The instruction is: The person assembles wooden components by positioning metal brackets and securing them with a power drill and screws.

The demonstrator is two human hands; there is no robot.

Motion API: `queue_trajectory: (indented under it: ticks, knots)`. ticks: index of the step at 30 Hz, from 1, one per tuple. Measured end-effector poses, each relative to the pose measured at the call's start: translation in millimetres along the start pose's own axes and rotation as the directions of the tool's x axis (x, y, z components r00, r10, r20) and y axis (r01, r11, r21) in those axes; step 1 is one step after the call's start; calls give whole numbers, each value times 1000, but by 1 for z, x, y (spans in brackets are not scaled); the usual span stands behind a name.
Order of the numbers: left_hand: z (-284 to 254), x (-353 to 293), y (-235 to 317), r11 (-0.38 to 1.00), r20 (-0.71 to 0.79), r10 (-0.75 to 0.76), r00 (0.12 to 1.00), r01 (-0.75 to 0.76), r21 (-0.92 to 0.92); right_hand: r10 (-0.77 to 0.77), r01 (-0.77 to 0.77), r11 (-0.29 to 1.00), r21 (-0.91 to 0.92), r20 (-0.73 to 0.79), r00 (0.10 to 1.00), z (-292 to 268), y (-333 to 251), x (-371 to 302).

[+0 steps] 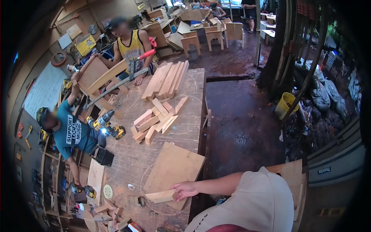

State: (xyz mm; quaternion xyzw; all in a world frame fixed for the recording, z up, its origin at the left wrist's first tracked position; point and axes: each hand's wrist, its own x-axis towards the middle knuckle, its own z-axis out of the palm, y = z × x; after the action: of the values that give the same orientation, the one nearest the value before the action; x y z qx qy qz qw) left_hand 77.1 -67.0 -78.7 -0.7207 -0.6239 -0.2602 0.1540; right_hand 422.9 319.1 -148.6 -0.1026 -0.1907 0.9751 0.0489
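Observation:
My right hand (pixel 186 190) reaches in from the right, its fingers closed around one end of a short, light wooden block (pixel 159 196). The block lies over the near part of a flat, square-cornered wooden board (pixel 174 164) on the workbench (pixel 127 170). Farther along the bench is a loose pile of short wood offcuts (pixel 158 119). Behind that pile lie several longer wooden strips (pixel 166 79), side by side. My left hand is not in view.
Across the bench, two people hold a wooden frame (pixel 101 75) with a red-handled bar clamp (pixel 146 54). A cordless drill (pixel 103 123) with its light on is near one of them, whose lower hand is at another drill (pixel 80 188). A yellow bucket (pixel 286 105) stands at right.

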Motion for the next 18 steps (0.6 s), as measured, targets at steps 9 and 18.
queue_trajectory:
  ticks: [9, 18]
  knots:
    - [-18, 78, 61, 310, 171, -880, 443, 808, -501, -220, 212, 974, 80, 120, 968, 45, 23, -28]
    - [-80, 69, 125, 585, -100, -696, 711, 482, -652, -444, 493, 743, -452, 217, 869, 205, 88, -38]
